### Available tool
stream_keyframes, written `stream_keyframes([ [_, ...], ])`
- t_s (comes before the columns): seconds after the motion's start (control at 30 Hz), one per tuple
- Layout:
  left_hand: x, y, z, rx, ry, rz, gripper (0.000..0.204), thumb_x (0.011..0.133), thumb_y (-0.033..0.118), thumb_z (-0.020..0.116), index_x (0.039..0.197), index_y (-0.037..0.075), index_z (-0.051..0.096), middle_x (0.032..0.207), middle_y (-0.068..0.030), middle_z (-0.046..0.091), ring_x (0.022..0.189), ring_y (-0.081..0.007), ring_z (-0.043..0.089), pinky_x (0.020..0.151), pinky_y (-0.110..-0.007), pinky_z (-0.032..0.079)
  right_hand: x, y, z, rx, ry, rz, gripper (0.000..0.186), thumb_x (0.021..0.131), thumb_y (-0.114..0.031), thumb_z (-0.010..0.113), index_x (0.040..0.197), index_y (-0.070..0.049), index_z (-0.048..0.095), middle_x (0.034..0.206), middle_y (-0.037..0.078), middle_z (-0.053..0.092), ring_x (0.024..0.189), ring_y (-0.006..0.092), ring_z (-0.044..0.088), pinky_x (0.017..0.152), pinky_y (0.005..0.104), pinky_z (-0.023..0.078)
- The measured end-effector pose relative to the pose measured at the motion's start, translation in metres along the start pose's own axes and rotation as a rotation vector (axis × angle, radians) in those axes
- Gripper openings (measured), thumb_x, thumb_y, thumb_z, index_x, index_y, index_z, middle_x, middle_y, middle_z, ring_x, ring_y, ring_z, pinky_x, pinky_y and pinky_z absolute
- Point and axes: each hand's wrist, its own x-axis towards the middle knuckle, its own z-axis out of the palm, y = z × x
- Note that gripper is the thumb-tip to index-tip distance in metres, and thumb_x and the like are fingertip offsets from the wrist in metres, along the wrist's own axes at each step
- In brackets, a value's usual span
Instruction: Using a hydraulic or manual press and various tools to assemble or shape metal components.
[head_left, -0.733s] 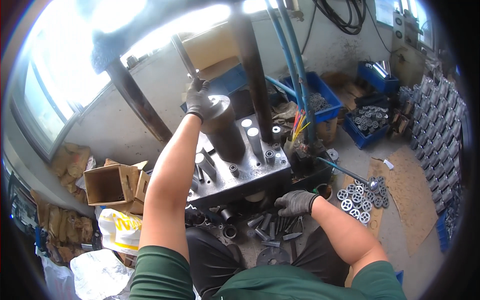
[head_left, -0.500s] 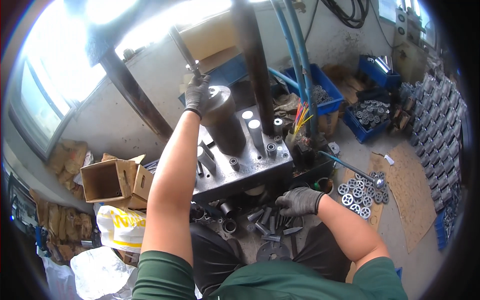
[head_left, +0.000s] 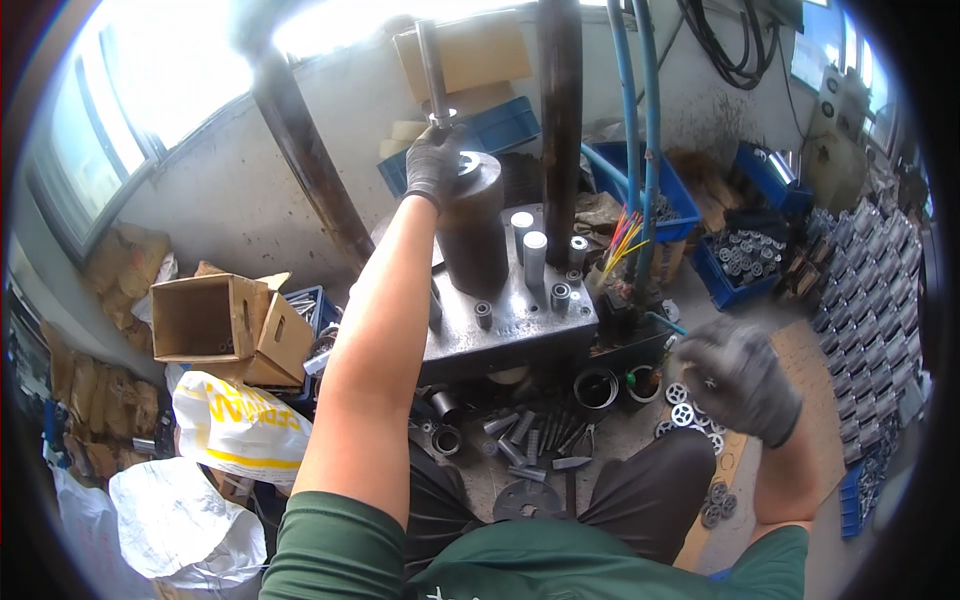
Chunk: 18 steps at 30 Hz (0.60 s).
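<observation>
My left hand (head_left: pixel 432 160), in a dark glove, reaches up and rests on the top of a dark steel cylinder (head_left: pixel 478 240) standing on the metal press plate (head_left: pixel 520 320). Its fingers are around the foot of a thin upright metal rod (head_left: pixel 431 70). My right hand (head_left: pixel 738 378), also gloved, is blurred and raised at the right, above round silver wheel-shaped parts (head_left: pixel 685 412) on the floor. Whether it holds a part I cannot tell.
Short steel pins (head_left: pixel 533 255) stand on the plate beside a dark column (head_left: pixel 560 120) and blue hoses (head_left: pixel 635 130). Loose tubes and a flat disc (head_left: pixel 527 497) lie on the floor. An open cardboard box (head_left: pixel 215 318), sacks (head_left: pixel 235 425) and blue crates (head_left: pixel 735 262) of parts surround me.
My right hand has lifted from the floor parts near the plate and swung to the right. My head has moved closer; the left hand stays on the cylinder top.
</observation>
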Motion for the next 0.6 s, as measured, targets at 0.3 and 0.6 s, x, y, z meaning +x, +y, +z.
stream_keyframes([
  [0.3, -0.010, 0.001, 0.009, -0.067, 0.124, 0.195, 0.058, 0.101, 0.032, 0.080, 0.148, 0.013, 0.051, 0.109, -0.0102, 0.077, 0.100, -0.0203, 0.073, 0.094, -0.036, 0.057, -0.058, 0.036, -0.005, 0.245, -0.679, 0.572, 0.029, 0.090, -0.026, 0.078, 0.110, -0.005, 0.078, 0.094, 0.019, 0.078, 0.091, 0.0377, 0.076, 0.083, 0.0463, 0.061],
  [0.6, -0.013, -0.001, 0.009, 0.060, 0.164, 0.273, 0.036, 0.108, 0.037, 0.066, 0.131, 0.019, 0.045, 0.106, -0.0196, 0.076, 0.096, -0.0430, 0.075, 0.083, -0.051, 0.059, -0.109, -0.004, 0.033, 0.084, -0.524, 0.520, 0.025, 0.089, -0.029, 0.075, 0.088, -0.004, 0.076, 0.082, 0.020, 0.073, 0.081, 0.0393, 0.074, 0.075, 0.0488, 0.058],
])
